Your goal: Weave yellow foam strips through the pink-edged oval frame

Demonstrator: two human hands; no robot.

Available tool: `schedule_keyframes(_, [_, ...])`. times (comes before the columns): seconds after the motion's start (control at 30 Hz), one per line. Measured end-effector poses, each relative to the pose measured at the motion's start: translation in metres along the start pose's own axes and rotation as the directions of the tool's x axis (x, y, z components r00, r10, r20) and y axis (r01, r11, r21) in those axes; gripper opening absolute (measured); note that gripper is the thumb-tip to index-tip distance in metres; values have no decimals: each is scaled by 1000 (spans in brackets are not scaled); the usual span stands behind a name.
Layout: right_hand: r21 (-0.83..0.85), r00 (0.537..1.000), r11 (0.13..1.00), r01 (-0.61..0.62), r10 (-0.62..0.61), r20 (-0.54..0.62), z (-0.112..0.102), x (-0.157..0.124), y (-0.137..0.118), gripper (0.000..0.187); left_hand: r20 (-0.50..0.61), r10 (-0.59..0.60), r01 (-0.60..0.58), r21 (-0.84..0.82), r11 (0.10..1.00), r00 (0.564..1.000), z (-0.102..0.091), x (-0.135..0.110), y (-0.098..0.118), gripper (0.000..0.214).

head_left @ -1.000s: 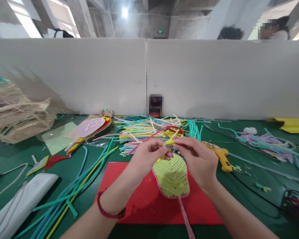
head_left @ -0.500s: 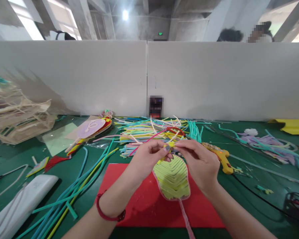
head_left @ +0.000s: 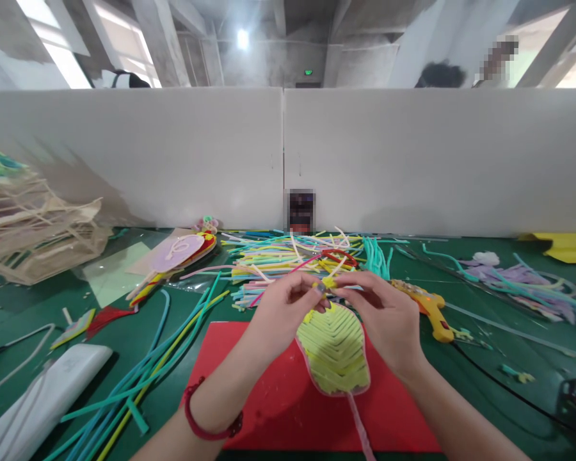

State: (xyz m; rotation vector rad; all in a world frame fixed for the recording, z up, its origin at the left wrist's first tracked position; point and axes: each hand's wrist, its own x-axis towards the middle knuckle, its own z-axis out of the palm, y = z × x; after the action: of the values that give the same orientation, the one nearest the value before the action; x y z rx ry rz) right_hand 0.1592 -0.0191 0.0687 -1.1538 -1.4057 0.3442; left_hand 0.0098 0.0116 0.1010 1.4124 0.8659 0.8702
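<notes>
My left hand [head_left: 295, 298], with a red bracelet at the wrist, pinches a small yellow fuzzy piece [head_left: 328, 282] between thumb and fingers. From the other side my right hand [head_left: 384, 307] grips the same piece, closed at the fingertips. Fingers cover part of it, so its exact shape is hard to make out. Just below the hands lies a yellow-green, leaf-shaped fan [head_left: 336, 352] made of slanting strips, with a pink rim and a pink handle [head_left: 361, 426]. It rests on a red sheet [head_left: 269, 397]; a bit of brighter yellow shows at its upper left edge.
Behind the hands lies a heap of coloured fuzzy stems [head_left: 269, 256]. A yellow glue gun [head_left: 434, 314] with a black cord is at right. Longer stems [head_left: 139, 378], a white power strip [head_left: 52, 397], and a lilac fan [head_left: 177, 253] are at left. A white partition [head_left: 173, 160] bounds the table.
The whole view has shifted slightly downward in the picture. Both hands keep their pinch on the yellow piece, with only small finger movement.
</notes>
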Motion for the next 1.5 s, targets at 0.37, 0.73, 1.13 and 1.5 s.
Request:
schedule_keyframes(0.37, [26, 890, 992, -126, 101, 445, -6, 9, 1, 26, 175, -44, 30, 82, 996, 984, -6, -2, 1, 11])
schedule_keyframes(0.73, [-43, 890, 996, -76, 87, 447, -1, 4, -2, 26, 115, 41, -70, 256, 964, 993, -6, -1, -1, 12])
schedule_keyframes(1.13, [-15, 936, 995, -96, 95, 338, 5, 0, -8, 26, 83, 443, -388, 641, 662, 892, -7, -7, -7, 11])
schedule_keyframes(1.5, [56, 933, 991, -124, 97, 348, 7, -2, -10, 25, 102, 517, -392, 777, 492, 850, -12, -9, -6, 5])
